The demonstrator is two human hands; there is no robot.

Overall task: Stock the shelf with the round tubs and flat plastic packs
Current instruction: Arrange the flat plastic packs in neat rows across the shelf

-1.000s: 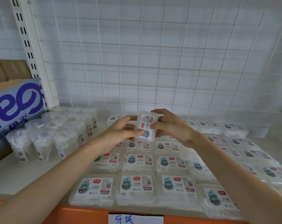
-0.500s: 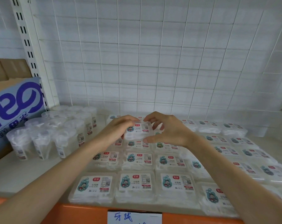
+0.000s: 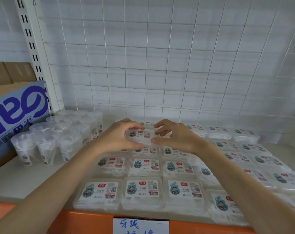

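Flat pack (image 3: 140, 136) tipped level over the far row
Fingers (image 3: 134, 127) of left hand (image 3: 119, 139) and right hand (image 3: 178, 137) curl round its edges; upright a second ago, it now lies label-up on or just above the shelved packs (image 3: 143, 164), right of the round tubs (image 3: 47, 146), seemingly ready for release

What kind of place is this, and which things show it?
Probably a shop or stockroom: a shelf with a handwritten tag, rows of identical barcoded packs, and a wire grid behind.

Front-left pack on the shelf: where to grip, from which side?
The pack lies flat, label up, neighbours close on its right and behind, bare shelf on its left. So probably pinch its left edge, coming from the front-left.
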